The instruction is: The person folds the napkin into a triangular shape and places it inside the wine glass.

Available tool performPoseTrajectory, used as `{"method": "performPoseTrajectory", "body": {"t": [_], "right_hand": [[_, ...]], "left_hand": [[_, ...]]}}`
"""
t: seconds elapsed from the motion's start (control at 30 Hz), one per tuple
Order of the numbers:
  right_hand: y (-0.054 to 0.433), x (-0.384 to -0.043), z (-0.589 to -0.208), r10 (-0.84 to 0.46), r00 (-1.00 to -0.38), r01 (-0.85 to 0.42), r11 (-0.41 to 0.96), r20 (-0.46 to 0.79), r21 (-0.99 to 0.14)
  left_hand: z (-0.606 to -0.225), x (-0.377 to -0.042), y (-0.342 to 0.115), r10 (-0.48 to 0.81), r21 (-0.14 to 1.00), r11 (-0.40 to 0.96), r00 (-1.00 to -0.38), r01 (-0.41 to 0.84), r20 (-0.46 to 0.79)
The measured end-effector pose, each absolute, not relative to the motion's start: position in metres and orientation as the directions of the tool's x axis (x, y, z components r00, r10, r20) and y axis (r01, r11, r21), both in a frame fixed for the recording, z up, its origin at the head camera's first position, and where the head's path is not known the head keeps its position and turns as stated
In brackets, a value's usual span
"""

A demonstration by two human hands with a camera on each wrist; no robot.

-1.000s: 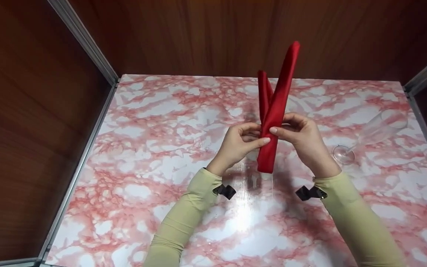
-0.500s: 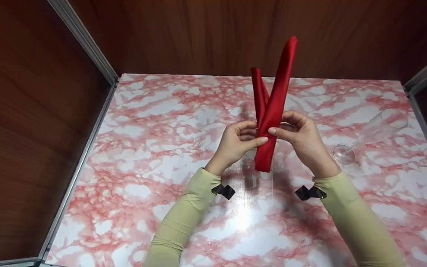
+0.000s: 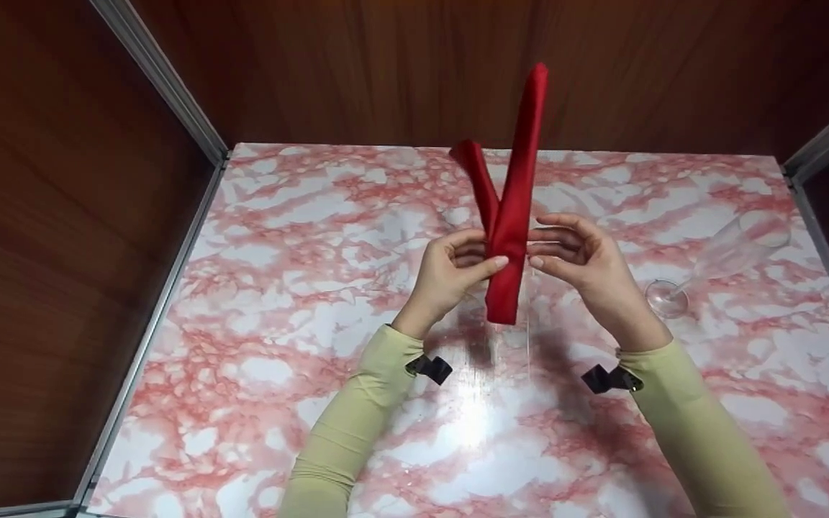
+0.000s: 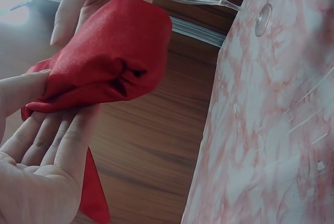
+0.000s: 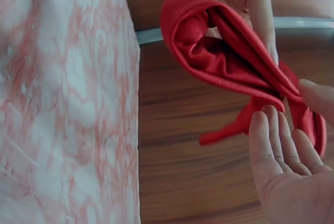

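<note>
A red satiny cloth napkin (image 3: 512,230), folded into a narrow strip with two upper ends spread in a V, is held up above the table. My left hand (image 3: 447,277) pinches its lower part, thumb in front and fingers behind. My right hand (image 3: 583,266) is beside the napkin's right edge, with fingers extended and fingertips right at the cloth. In the left wrist view, the napkin (image 4: 115,51) shows a rounded, bunched end. Seen from the right wrist, the napkin's (image 5: 219,51) fold gapes into a loop with crumpled cloth inside.
A clear champagne flute (image 3: 720,259) stands upright on the table to the right of my right hand. The table (image 3: 278,360) has a pink-and-white marbled top. Brown wood-grain panels (image 3: 386,72) with metal edge strips enclose its back and sides.
The napkin and my left hand have shifted left, and the napkin's shorter end has spread outward. My right thumb has come off the napkin's front, and that hand has loosened.
</note>
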State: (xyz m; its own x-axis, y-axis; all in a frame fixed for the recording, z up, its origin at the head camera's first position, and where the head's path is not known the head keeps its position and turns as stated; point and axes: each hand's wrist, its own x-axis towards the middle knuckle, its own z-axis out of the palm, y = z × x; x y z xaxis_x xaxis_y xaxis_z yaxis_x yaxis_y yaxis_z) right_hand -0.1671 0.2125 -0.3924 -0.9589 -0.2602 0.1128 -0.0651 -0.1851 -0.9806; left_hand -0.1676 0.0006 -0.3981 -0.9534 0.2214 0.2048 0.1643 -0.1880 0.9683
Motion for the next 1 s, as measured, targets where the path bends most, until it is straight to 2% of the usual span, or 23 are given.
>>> {"method": "performPoseTrajectory", "body": {"t": [0.17, 0.33, 0.53, 0.83, 1.0], "right_hand": [[0.221, -0.164, -0.399, -0.312, -0.938, -0.096, -0.193, 0.154, -0.977], [0.232, -0.158, -0.406, -0.288, -0.937, -0.156, -0.166, 0.2, -0.974], [0.249, -0.15, -0.41, -0.194, -0.95, -0.221, -0.142, 0.246, -0.965], [0.274, -0.138, -0.407, -0.04, -0.948, -0.31, -0.118, 0.316, -0.944], [0.286, -0.13, -0.402, 0.031, -0.937, -0.35, -0.115, 0.349, -0.93]], "left_hand": [[-0.4, -0.17, -0.001, 0.196, 0.961, -0.22, -0.957, 0.169, 0.214], [-0.412, -0.177, -0.001, 0.187, 0.953, -0.238, -0.954, 0.186, 0.233], [-0.429, -0.188, -0.002, 0.173, 0.947, -0.257, -0.955, 0.194, 0.243], [-0.407, -0.179, -0.005, 0.185, 0.947, -0.268, -0.955, 0.176, 0.23], [-0.407, -0.18, -0.005, 0.176, 0.945, -0.271, -0.955, 0.185, 0.238]]}}
